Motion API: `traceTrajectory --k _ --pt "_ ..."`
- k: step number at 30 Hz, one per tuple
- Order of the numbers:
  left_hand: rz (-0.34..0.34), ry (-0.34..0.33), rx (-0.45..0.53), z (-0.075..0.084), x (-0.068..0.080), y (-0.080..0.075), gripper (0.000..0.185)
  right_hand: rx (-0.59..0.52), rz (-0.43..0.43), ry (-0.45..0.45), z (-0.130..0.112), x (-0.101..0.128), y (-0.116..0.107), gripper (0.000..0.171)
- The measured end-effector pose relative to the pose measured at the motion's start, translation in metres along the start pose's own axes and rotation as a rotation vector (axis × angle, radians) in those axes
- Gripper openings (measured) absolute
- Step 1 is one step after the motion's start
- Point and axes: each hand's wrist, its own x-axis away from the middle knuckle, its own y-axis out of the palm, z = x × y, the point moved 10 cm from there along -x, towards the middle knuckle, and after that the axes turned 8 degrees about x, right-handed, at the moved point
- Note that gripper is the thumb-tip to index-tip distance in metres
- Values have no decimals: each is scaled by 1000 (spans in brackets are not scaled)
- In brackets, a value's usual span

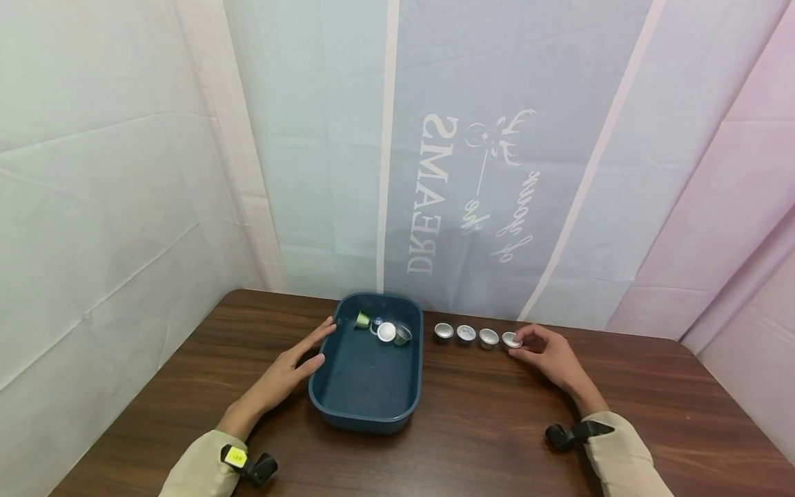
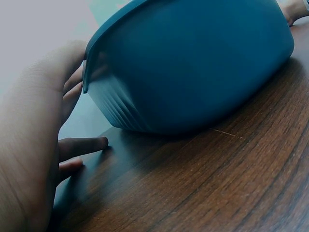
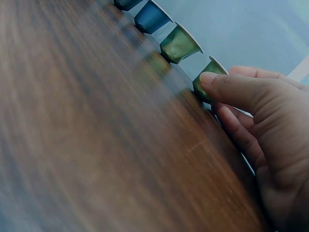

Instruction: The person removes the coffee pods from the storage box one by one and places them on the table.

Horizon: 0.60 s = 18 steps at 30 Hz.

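So, head view: we see the right hand (image 1: 553, 355) pinching the end capsule (image 1: 510, 339) of the row (image 1: 466, 334), foil lid up, fingers covering part. The blue bin's (image 1: 366, 386) long axis points away from us, four loose capsules (image 1: 386, 332) inside — one half hidden. Left wrist: left hand (image 2: 36, 121) relaxed at the rim, bin cut off up top. Right wrist: the end capsule, green, narrows down to the table (image 3: 120, 145) — row cropped.

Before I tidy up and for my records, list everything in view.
Cloth: number unclear, pale blue, white and pink, behind table
Table: one, brown, in front of cloth
Print: one design, white, on cloth
Tub: one, dark blue, on table
Tub pods: four visible, silver and green, far end
Row pods: four, silver lids, right of tub
Sleeves: two, beige, bottom of head view
Wrist devices: two, black, on sleeves
Left hand: one, at tub's left rim
Right hand: one, pinching rightmost row pod
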Motion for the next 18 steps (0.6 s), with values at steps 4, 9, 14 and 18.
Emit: traceTrajectory --k 4,9,14,18 --pt "-4 1 16 17 0 1 51 1 -6 -19 -14 1 -3 24" --pt "-16 -7 16 32 0 1 50 10 -13 -34 -36 3 -8 24" --pt "-18 -2 31 34 0 1 50 25 -5 -62 -34 3 -7 23" --pt "-20 3 33 33 0 2 51 32 -4 -57 -15 1 -3 24"
